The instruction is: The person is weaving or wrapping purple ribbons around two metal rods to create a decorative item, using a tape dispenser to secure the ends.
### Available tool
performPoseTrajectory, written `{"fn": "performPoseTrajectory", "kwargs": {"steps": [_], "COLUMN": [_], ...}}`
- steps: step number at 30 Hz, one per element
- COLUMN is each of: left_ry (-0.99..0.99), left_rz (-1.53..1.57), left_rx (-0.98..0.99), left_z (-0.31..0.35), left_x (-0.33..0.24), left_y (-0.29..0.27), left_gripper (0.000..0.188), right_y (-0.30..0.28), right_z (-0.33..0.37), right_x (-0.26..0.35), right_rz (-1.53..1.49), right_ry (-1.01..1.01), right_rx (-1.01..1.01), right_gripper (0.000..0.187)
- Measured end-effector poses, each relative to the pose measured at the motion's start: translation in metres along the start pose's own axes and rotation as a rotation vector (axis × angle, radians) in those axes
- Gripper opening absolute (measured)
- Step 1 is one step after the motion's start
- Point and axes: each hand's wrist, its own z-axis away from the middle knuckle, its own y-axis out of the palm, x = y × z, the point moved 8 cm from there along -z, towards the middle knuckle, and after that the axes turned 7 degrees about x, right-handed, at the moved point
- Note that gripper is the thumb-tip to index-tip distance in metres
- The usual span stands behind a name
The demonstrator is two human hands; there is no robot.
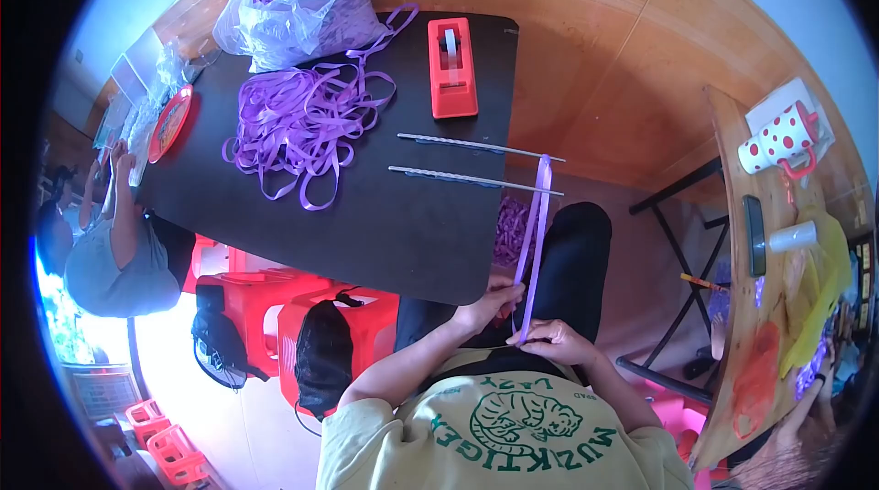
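Observation:
Two slim metal rods [449, 176], like chopsticks, lie fixed on the dark table and jut past its right edge. A purple ribbon [542, 224] hangs over their free ends and runs down to my lap in two strands. My left hand [494, 301] is closed on one strand beside the table corner. Lower and to the right, my right hand [555, 341] pinches the ribbon's lower end between thumb and finger. A large tangled heap of purple ribbon [293, 124] lies on the table, one strand trailing toward a white plastic bag [298, 14].
A red tape dispenser [453, 69] stands near the table's far right corner. Red stools [302, 334] are at the left. On the right, a wooden table [732, 307] bears a dotted mug [778, 139], a phone [754, 235] and another person's hand [806, 417]. Another person [124, 261] sits far left.

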Motion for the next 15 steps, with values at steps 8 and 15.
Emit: {"fn": "performPoseTrajectory", "kwargs": {"steps": [8,15], "left_ry": [-0.131,-0.274], "left_rz": [-0.174,-0.173], "left_rx": [0.009,0.0], "left_z": [0.015,0.016], "left_x": [0.044,0.058], "left_y": [-0.018,-0.02], "left_gripper": [0.015,0.01], "right_y": [-0.032,-0.046], "right_z": [-0.008,-0.014], "right_x": [-0.005,-0.006], "right_rz": [-0.037,0.106], "right_ry": [0.017,0.034], "right_rx": [-0.313,-0.358], "right_gripper": [0.038,0.034]}}
